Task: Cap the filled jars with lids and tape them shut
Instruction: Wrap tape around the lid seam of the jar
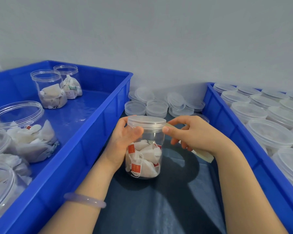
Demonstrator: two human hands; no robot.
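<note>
1. Nearest me is the dark blue-grey worktop (pixel 159 208). The clear round plastic jar (pixel 147 142) stands upright on it, between two crates.
2. I have the left hand (pixel 125 137) grasping the jar just under its frosted plastic screw lid (pixel 146 122), thumb across the front. The right hand (pixel 194 134) pinches a pale translucent strip of tape (pixel 204 155) against the lid's right edge. The strip's loose tail runs down under the wrist.
3. I see the loose tail as the main risk: it could fold onto itself or catch my wrist. A strip laid too high would miss the seam between lid and jar. A slack left grip would let the jar turn under the pull.
4. The lid looks level. The jar is roughly half full of white tea bags with red tags, and I see no tape across the front seam.
5. Beyond lie loose clear plastic lids (pixel 156 107). The blue plastic crate on the left (pixel 85 141) holds open filled jars (pixel 48 88), and the blue plastic crate on the right (pixel 227 125) holds capped jars (pixel 271 135).
</note>
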